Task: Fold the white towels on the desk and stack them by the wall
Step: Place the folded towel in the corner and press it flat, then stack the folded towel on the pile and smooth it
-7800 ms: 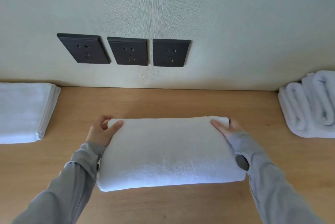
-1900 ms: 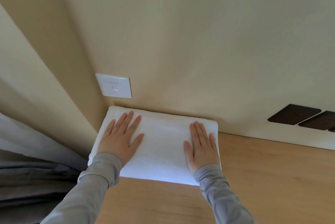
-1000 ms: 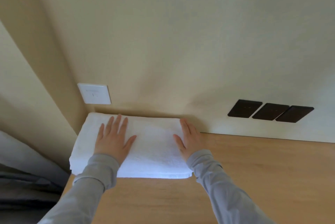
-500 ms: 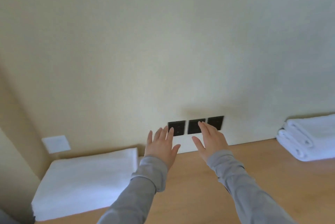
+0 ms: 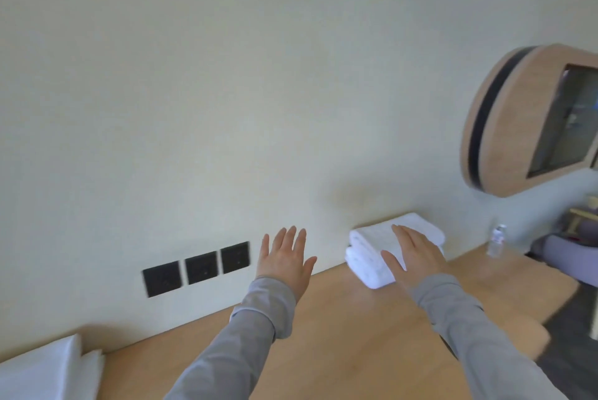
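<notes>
A pile of loosely rolled white towels lies on the wooden desk against the wall at the right. My right hand hovers in front of that pile with straight fingers, covering part of it; I cannot tell whether it touches. To the left of the pile, my left hand is raised over the desk, fingers spread, holding nothing. The stack of folded white towels sits at the bottom left corner by the wall.
Three black wall sockets sit low on the wall. A round wooden wall unit hangs at the right. A small clear bottle stands near the desk's far right end, beside a grey seat.
Both hands left the folded stack at the left and swung right across the desk. The view turned right; the rolled towels are now under my right hand.
</notes>
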Available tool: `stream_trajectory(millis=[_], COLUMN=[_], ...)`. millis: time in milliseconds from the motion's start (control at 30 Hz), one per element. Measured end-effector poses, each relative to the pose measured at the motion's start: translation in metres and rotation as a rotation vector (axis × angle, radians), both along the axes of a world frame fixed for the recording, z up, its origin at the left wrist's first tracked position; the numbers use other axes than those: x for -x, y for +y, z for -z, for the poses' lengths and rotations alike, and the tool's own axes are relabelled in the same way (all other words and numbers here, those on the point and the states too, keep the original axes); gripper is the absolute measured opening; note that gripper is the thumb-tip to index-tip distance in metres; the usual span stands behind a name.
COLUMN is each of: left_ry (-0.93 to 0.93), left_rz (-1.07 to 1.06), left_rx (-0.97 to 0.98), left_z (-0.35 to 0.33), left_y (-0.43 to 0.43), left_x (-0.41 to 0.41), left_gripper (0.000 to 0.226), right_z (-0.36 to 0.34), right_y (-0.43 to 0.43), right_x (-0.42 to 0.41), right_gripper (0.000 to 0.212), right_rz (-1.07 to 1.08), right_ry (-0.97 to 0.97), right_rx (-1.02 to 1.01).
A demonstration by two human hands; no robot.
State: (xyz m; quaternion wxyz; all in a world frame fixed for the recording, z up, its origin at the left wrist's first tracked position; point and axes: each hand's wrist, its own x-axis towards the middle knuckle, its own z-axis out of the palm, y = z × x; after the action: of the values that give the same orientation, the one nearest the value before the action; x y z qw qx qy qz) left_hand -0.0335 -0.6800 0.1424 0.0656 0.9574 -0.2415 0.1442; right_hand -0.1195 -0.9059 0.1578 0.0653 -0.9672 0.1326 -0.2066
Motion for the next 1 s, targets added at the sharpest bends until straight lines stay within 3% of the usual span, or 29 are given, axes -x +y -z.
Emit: stream_trajectory(millis=[367, 733, 1000], left_ry=[0.014, -0.060, -0.018], left_rz=[0.171, 0.104, 0.016], left_rx=[0.034, 0.069, 0.067], left_z=[-0.006, 0.019, 0.033], left_y=[-0.172, -0.307, -0.341], left_x=[-0.026, -0.137, -0.177], left_gripper=[0.059, 0.059, 0.059], right_z=[0.011, 0.027, 0.032], right_y=[-0.148, -0.284, -0.334], right_x=[0.021, -0.088, -0.154], right_gripper=[0.058, 0.058, 0.060], right_rz=[0.191, 0.133, 0.071], right_ry=[-0.005, 0.026, 0.102], right_rx=[-0.022, 0.052, 0.064])
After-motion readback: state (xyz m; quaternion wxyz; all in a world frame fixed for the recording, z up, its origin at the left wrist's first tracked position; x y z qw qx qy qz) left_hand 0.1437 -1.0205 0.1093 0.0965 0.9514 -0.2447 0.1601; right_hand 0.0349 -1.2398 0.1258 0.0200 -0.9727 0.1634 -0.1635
